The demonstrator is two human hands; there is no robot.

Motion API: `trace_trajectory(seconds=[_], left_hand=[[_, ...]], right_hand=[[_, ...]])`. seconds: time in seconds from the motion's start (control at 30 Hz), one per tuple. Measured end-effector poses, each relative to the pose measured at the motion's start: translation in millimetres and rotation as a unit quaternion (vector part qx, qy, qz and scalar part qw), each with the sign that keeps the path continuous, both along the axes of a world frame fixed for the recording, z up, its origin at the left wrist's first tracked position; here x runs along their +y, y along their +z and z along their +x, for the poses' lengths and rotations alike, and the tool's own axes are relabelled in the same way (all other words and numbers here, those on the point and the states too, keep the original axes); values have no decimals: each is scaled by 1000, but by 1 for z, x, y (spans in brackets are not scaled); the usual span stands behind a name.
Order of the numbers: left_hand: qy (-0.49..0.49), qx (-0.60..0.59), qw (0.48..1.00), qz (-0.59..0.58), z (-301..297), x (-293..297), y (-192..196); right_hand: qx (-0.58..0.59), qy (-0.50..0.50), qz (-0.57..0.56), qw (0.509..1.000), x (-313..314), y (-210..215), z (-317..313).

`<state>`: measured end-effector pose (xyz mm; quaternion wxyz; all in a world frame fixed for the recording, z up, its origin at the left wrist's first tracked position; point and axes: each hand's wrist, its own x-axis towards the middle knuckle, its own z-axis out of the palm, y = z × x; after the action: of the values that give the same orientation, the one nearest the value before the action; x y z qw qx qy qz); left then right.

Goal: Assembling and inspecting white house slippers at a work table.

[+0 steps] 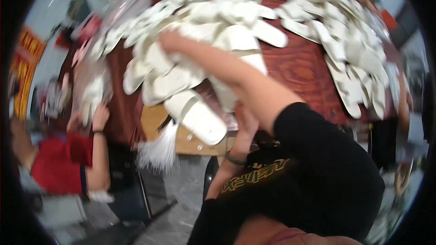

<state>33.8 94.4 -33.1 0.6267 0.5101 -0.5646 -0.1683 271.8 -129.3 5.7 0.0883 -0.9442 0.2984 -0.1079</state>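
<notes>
A big heap of white slippers [236, 22] covers a table under a red-brown cloth [295, 68]. My right hand [170, 41] reaches far forward on a bare forearm below a black sleeve and lies on the heap, fingers curled among the slippers. Blur hides whether it grips one. My left hand [245, 120], with a dark wristband, is at the table's near edge beneath my right arm, close to a white slipper [197, 118] that overhangs the edge. My right arm partly hides it.
A person in a red top [59, 163] sits at the left, one hand [100, 115] raised to clear bags of slippers [93, 86]. A white tassel [159, 152] hangs from the wooden table edge [200, 147]. A dark chair [131, 195] stands below. Other people's arms show at the far side.
</notes>
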Motion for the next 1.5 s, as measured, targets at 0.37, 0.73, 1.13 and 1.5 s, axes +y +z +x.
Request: trace_trajectory(seconds=[0.37,0.73,1.13,1.5], left_hand=[[-223,544,801,111,-33,-6,9],[-227,509,824,103,-35,-8,12],[-230,495,830,119,-34,-8,9],[-222,487,836,124,-36,-9,12]], right_hand=[[-59,89,-224,969,-10,26,-361],[24,-466,-230,854,-11,79,-740],[91,-470,-299,825,-27,68,-722],[193,-177,-60,963,-23,86,-615]])
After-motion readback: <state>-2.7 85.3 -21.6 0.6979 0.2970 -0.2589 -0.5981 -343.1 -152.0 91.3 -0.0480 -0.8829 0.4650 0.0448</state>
